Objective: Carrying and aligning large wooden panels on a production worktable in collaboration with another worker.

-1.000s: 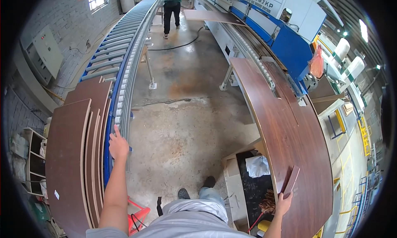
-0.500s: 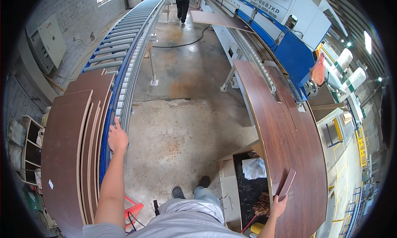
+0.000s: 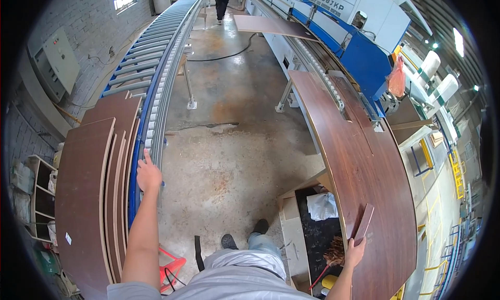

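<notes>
Two hands out: left hand (image 3: 148,175), fingers spread, rests on the roller conveyor's blue edge (image 3: 136,167); right hand (image 3: 355,249) grips a narrow wood strip (image 3: 363,223) (lower right), bare concrete floor (image 3: 234,159) between.

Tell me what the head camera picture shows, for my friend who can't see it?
A person stands between a roller conveyor and long dark wood panels. Their left hand rests on the conveyor's edge; their right hand holds a narrow wood strip.
</notes>
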{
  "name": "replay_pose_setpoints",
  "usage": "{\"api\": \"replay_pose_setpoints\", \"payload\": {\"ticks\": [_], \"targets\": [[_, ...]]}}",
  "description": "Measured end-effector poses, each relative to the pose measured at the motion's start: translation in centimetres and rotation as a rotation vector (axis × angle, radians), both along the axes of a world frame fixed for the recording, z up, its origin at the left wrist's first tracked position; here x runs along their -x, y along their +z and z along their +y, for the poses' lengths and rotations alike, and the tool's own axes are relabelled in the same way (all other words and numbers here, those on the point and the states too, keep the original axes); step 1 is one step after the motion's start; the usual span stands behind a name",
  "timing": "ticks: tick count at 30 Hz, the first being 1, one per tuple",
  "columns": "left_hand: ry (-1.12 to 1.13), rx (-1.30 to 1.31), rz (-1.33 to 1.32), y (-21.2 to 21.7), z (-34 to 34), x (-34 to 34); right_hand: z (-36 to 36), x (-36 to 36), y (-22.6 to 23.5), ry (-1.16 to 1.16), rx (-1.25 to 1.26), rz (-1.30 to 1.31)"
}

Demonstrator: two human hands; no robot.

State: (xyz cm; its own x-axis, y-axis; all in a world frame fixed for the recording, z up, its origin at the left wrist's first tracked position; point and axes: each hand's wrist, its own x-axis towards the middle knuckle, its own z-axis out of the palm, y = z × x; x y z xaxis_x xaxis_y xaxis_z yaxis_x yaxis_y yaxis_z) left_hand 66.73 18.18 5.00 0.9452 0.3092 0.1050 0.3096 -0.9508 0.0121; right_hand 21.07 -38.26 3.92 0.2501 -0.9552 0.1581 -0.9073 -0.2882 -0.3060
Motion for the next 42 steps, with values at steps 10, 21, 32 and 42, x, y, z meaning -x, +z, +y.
{"api": "replay_pose_setpoints", "payload": {"ticks": [10, 21, 32, 42], "targets": [[0.001, -0.007, 0.024, 0.5, -0.4, 0.2, 0.5, -0.5, 0.8, -0.028, -0.013, -0.015], [-0.008, -0.063, -0.002, 0.2, -0.7, 0.1, 0.3, -0.8, 0.7, -0.033, 0.009, -0.007], [0.021, -0.063, 0.082, 0.0, -0.8, -0.4, -0.7, -1.2, 1.1, -0.007, -0.052, 0.046], [0.004, -0.081, 0.063, 0.5, -1.0, -0.1, -0.8, -1.2, 1.0, -0.013, -0.071, 0.076]]}}
